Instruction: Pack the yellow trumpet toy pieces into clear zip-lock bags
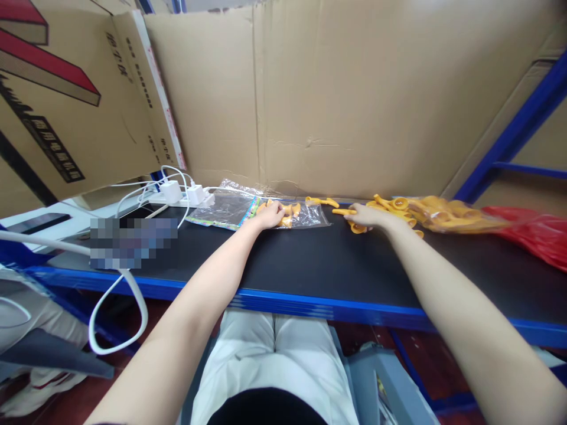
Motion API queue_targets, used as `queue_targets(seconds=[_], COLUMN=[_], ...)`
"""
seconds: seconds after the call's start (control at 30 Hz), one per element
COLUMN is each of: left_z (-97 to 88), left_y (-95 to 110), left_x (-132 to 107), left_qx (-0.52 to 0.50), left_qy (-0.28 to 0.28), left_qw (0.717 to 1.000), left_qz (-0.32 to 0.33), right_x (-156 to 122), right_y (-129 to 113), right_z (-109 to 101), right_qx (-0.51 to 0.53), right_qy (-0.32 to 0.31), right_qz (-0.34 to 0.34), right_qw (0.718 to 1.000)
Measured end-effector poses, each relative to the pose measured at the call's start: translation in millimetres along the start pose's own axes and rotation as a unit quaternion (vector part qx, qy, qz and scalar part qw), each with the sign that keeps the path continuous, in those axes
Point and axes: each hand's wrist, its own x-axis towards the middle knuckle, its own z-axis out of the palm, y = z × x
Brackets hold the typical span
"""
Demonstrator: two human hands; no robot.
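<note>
While the left hand (270, 216) touches a bag (310, 217), the right hand (362, 217) (can't tell either grip) touches yellow pieces (358, 228).

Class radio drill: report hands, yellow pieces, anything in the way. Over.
Left hand on clear bag. Right hand on loose yellow pieces. Others between hands, farther back. No obstruction visible.

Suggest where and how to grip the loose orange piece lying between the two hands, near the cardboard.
Probably pinch the orange piece by its narrow stem, coming from above and the front: the stem points right, toward the right hand, and the cardboard stands close behind. The rounded left end looks wider, so likely harder to pinch.
</note>
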Motion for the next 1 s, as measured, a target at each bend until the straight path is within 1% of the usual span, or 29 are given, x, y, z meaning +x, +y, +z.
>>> queue_targets(seconds=[0.1, 0.17, 0.27, 0.33, 0.43, 0.5, 0.6, 0.7, 0.77, 0.83, 0.87, 0.93, 1.0], left_z=[1.7, 2.0, 1.5, 0.9, -0.1, -0.6, -1.1, -2.2, -3.9, -5.9, -6.8, -7.9, -7.8], left_y=[-2, -3, -2, -1, 0, 0, 1, 2, 5, 7, 9, 10, 10], left_x=[2, 3, 3, 2, 1, 0, 0, -2, -4, -6, -7, -8, -8], left_qx=[0.0, 0.002, 0.009, 0.013, 0.012, 0.007, 0.007, 0.011, 0.01, 0.009, 0.009, 0.009, 0.006], left_qy=[-0.001, -0.001, -0.002, -0.005, -0.007, -0.007, -0.011, -0.011, -0.01, -0.01, -0.011, -0.011, -0.011], left_qw=[1.0, 1.0, 1.0, 1.0, 1.0, 1.0, 1.0, 1.0, 1.0, 1.0, 1.0, 1.0, 1.0], left_qz=[-0.002, -0.005, -0.012, -0.016, -0.014, -0.01, -0.012, -0.016, -0.014, -0.007, -0.004, 0.0, -0.002], right_x=[-3, -4, -3, -2, 3, 8, 16, 16, 10, 1, -3, -10, -13], right_y=[-18, -26, -30, -30, -28, -25, -15, -2, 5, 5, 4, -3, -10], right_z=[9, 12, 14, 15, 15, 15, 14, 16, 17, 17, 16, 15, 15], right_qx=[0.034, 0.034, 0.032, 0.05, 0.085, 0.099, 0.134, 0.203, 0.229, 0.212, 0.182, 0.091, -0.025], right_qy=[-0.041, -0.051, -0.048, -0.048, -0.051, -0.056, -0.093, -0.117, -0.103, -0.078, -0.064, -0.033, 0.006], right_qz=[-0.054, -0.076, -0.069, -0.059, -0.05, -0.032, -0.009, -0.039, -0.064, -0.072, -0.071, -0.075, -0.081], right_qw=[0.997, 0.995, 0.996, 0.996, 0.994, 0.993, 0.987, 0.971, 0.966, 0.972, 0.979, 0.992, 0.996])
